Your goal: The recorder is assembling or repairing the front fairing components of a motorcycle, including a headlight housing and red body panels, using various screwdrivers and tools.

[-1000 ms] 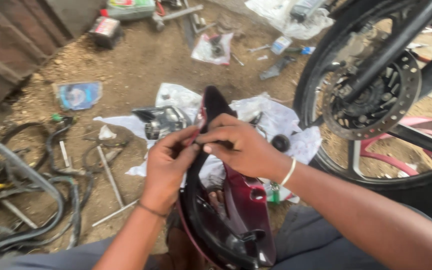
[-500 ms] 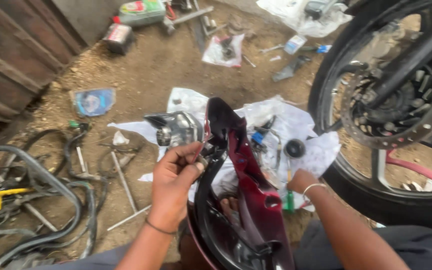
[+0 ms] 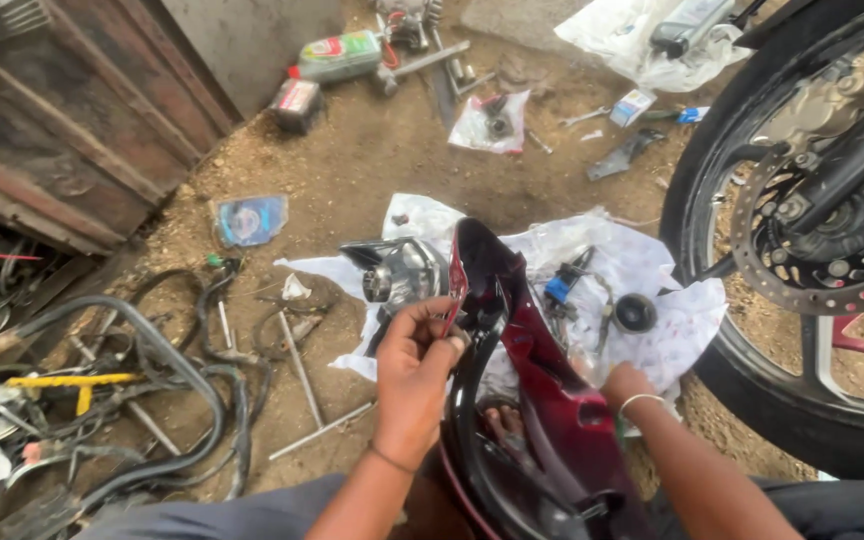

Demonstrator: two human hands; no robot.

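Standing upright between both hands, the dark red panel (image 3: 542,400) is pinched at its edge by the left hand (image 3: 414,370); the right hand (image 3: 624,385) fingers' state cannot be told behind it.

Wheel (image 3: 802,300) blocks right; cables (image 3: 152,390) crowd left; dirt (image 3: 352,170) ahead open

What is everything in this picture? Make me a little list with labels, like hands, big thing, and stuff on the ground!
Place: dirt ground beside a rusty metal wall
Left hand: pinches the upper edge of a dark red motorcycle panel
Right hand: low behind the panel, on the white sheet; what it grips cannot be seen
Big thing: motorcycle wheel with a brake disc, at right
On the sheet: headlight unit, small black round part
Ground at left: black cables, metal rods
Far back: green bottle
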